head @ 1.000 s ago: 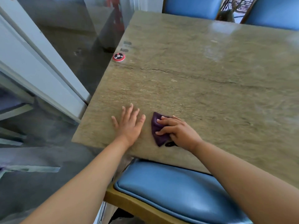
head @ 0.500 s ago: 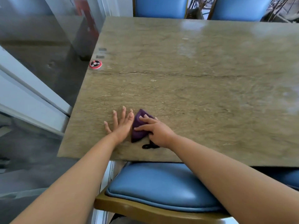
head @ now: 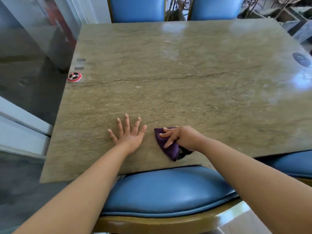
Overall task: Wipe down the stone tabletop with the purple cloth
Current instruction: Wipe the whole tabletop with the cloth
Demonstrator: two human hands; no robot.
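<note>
The stone tabletop (head: 177, 78) is greenish-brown with a thin crack running across its middle. A small purple cloth (head: 166, 146) lies bunched near the table's front edge, and my right hand (head: 181, 136) presses down on it with fingers curled over the top. A dark loop hangs from the cloth's lower right. My left hand (head: 129, 132) rests flat on the stone just left of the cloth, fingers spread, holding nothing. A narrow gap of bare stone separates the two hands.
A round red and black disc (head: 74, 76) sits at the table's left edge, with two small grey labels (head: 81, 63) behind it. A dark oval mark (head: 302, 59) lies at the right edge. Blue padded chairs (head: 165, 191) stand at the near and far sides. Glass panels are on the left.
My right hand has slid the cloth to the right, away from my left hand, which it was touching before. The view has shifted right and shows more of the table.
</note>
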